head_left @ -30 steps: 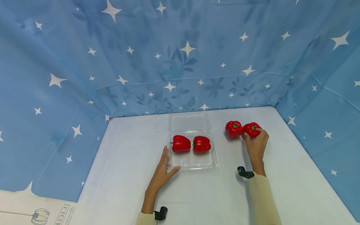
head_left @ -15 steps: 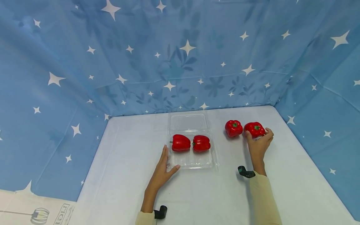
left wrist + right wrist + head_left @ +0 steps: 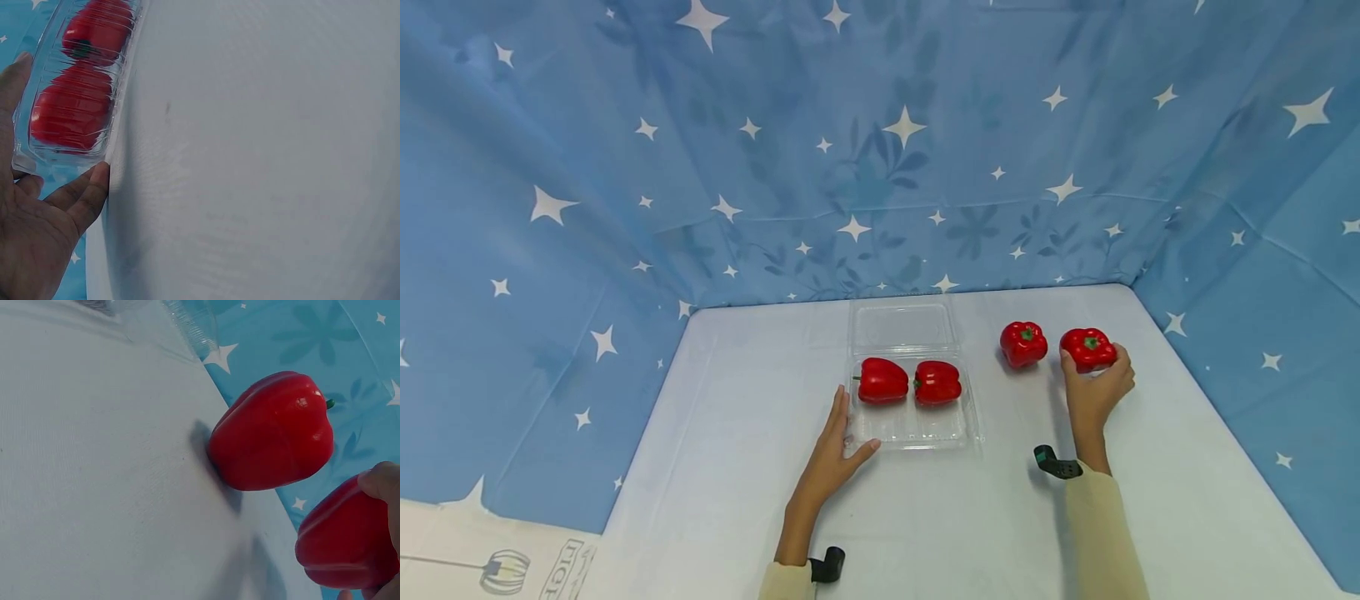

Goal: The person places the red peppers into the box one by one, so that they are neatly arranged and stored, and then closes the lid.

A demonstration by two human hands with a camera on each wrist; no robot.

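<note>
My right hand (image 3: 1096, 396) grips a red bell pepper (image 3: 1087, 351) at the right of the table, thumb on its left side and fingers on its right. Just left of it a second red bell pepper (image 3: 1023, 344) stands with its green stem up, apart from the held one. A clear plastic clamshell box (image 3: 910, 429) lies with its lid folded back. Side by side in its far half are two red bell peppers, one on the left (image 3: 882, 381) and one on the right (image 3: 937, 383). My left hand (image 3: 833, 462) touches the box's near left corner, fingers straight along its side.
The white table (image 3: 737, 400) carries everything. The clear lid (image 3: 902, 327) extends towards the back edge. A blue star-patterned cloth (image 3: 880, 150) hangs behind and at both sides. A printed pale cloth (image 3: 490, 558) shows at the lower left.
My right hand has taken hold of the right-hand bell pepper and shifted it to the right, widening the gap to the other loose pepper. My left hand stays at the box.
</note>
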